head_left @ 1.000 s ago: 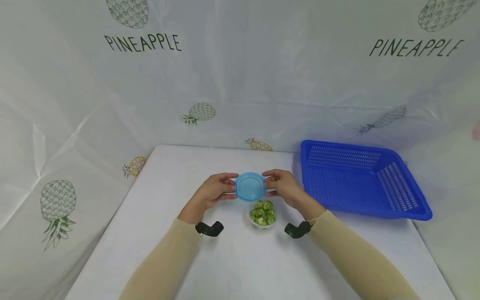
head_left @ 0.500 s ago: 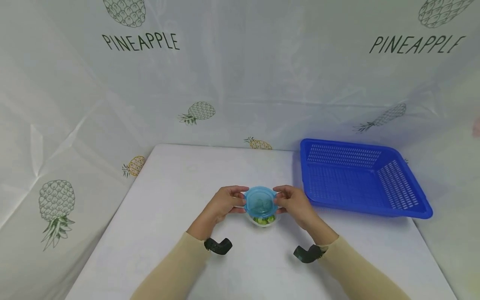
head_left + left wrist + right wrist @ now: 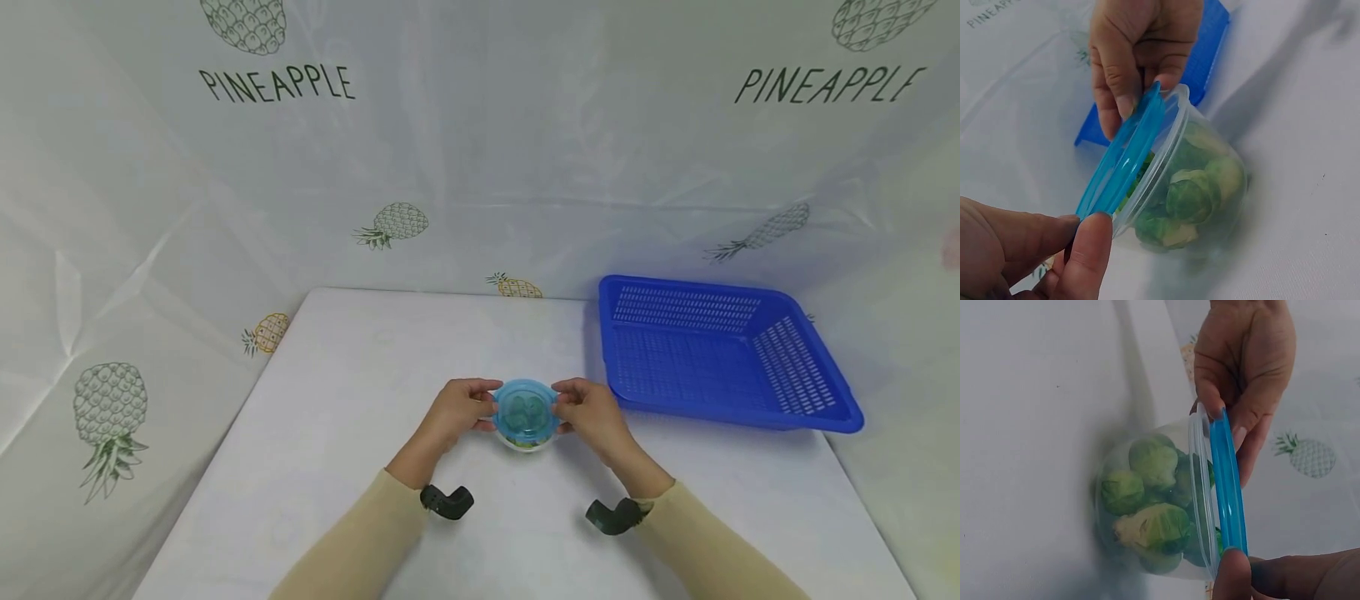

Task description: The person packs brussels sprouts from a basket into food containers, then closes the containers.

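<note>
A translucent blue lid [image 3: 527,410] lies just over a clear round plastic container [image 3: 1222,225], slightly apart from its rim in the wrist views. Inside the container are several Brussels sprouts [image 3: 1157,525], seen through its wall. My left hand [image 3: 459,410] pinches the lid's left edge between thumb and fingers. On the opposite edge, my right hand [image 3: 592,415] pinches the lid the same way. From the head view the lid hides most of the container, whose front rim shows below it.
A blue perforated plastic basket [image 3: 690,367] stands at the back right of the white-covered table [image 3: 375,350]. Behind the table hangs a pale sheet [image 3: 525,150] printed with pineapples. A black wrist device [image 3: 447,502] is on the left wrist, and another similar device [image 3: 615,517] on the right.
Both hands have brought the blue lid toward the person and slightly right, from behind the container to over it. The sprouts, openly visible before, are now mostly behind the lid.
</note>
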`<state>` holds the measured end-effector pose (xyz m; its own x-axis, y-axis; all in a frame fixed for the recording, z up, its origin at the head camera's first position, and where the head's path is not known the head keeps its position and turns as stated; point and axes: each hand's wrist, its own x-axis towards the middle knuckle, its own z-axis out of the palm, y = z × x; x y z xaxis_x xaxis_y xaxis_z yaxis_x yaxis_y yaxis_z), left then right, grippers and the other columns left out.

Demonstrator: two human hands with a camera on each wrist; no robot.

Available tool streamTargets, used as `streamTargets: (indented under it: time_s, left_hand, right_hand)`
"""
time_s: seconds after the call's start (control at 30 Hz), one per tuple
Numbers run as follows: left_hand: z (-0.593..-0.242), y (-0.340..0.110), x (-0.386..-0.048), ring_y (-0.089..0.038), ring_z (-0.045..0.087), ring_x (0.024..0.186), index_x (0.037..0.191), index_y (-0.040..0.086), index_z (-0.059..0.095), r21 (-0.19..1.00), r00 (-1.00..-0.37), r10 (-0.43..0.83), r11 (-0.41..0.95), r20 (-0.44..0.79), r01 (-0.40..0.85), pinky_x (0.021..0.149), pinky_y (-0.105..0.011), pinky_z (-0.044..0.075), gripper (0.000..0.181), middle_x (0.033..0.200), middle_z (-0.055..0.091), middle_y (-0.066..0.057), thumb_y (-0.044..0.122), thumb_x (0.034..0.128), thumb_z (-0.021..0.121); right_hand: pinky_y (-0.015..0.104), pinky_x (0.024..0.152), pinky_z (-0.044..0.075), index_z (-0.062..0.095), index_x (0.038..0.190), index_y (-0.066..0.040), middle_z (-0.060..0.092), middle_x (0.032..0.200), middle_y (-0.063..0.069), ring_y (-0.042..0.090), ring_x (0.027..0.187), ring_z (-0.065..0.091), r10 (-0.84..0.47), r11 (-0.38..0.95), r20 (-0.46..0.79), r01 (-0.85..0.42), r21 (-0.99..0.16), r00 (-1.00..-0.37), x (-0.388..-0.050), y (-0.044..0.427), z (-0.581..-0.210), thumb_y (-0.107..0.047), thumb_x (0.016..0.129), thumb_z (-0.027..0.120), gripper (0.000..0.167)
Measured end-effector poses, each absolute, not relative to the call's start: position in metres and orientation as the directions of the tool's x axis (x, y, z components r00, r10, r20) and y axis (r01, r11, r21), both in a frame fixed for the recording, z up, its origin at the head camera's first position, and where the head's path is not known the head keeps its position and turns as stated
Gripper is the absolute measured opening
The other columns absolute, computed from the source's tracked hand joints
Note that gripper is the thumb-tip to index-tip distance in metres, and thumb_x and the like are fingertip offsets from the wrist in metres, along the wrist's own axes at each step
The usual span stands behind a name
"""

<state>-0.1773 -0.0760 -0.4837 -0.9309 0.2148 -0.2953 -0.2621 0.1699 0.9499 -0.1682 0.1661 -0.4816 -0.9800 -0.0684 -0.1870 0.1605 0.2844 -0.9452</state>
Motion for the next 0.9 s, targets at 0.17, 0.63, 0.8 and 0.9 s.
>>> streamTargets:
  time_s: [0.17, 0.63, 0.8, 0.9]
  left_hand:
    - [-0.4816, -0.0751, -0.1732, -0.018, 0.063, 0.088, 0.139, 0.003, 0.068, 0.951, -0.938, 0.209, 0.198, -0.277, -0.237, 0.073, -0.030, 0.067, 0.042, 0.101, 0.058, -0.010, -0.002, 0.0971, 0.068]
    - [-0.4779, -0.0733, -0.1702, -0.016, 0.068, 0.068, 0.136, 0.004, 0.070, 0.935, -0.939, 0.208, 0.288, -0.272, -0.207, 0.075, -0.040, 0.068, 0.043, 0.097, 0.060, -0.010, -0.003, 0.0940, 0.072]
    - [-0.4809, -0.0733, -0.1711, -0.016, 0.066, 0.069, 0.135, 0.006, 0.071, 0.937, -0.944, 0.202, 0.289, -0.260, -0.196, 0.077, -0.043, 0.068, 0.042, 0.096, 0.058, -0.009, -0.002, 0.0940, 0.073]
    - [-0.4834, -0.0733, -0.1711, -0.019, 0.065, 0.073, 0.133, 0.008, 0.073, 0.937, -0.951, 0.189, 0.299, -0.244, -0.181, 0.077, -0.042, 0.068, 0.040, 0.096, 0.057, -0.008, 0.000, 0.0937, 0.073]
  right_hand:
    - [0.032, 0.063, 0.066, 0.067, 0.127, 0.009, 0.060, 0.094, 0.009, 0.018, 0.076, 0.064, -0.056, 0.334, -0.178, 0.150, -0.931, -0.982, -0.1669, 0.1648, -0.4805, 0.006, 0.092, 0.069, 0.035]
    - [0.033, 0.064, 0.066, 0.067, 0.124, 0.008, 0.060, 0.094, 0.011, 0.019, 0.078, 0.067, -0.050, 0.357, -0.183, 0.153, -0.921, -0.982, -0.1608, 0.1641, -0.4781, 0.006, 0.091, 0.066, 0.033]
    - [0.036, 0.066, 0.067, 0.068, 0.122, 0.007, 0.060, 0.102, 0.014, 0.020, 0.079, 0.068, -0.033, 0.366, -0.188, 0.163, -0.916, -0.982, -0.1603, 0.1641, -0.4794, 0.004, 0.090, 0.071, 0.032]
    - [0.037, 0.067, 0.066, 0.069, 0.121, 0.005, 0.061, 0.101, 0.013, 0.020, 0.080, 0.067, -0.030, 0.372, -0.188, 0.163, -0.914, -0.982, -0.1615, 0.1646, -0.4809, 0.002, 0.091, 0.071, 0.030]
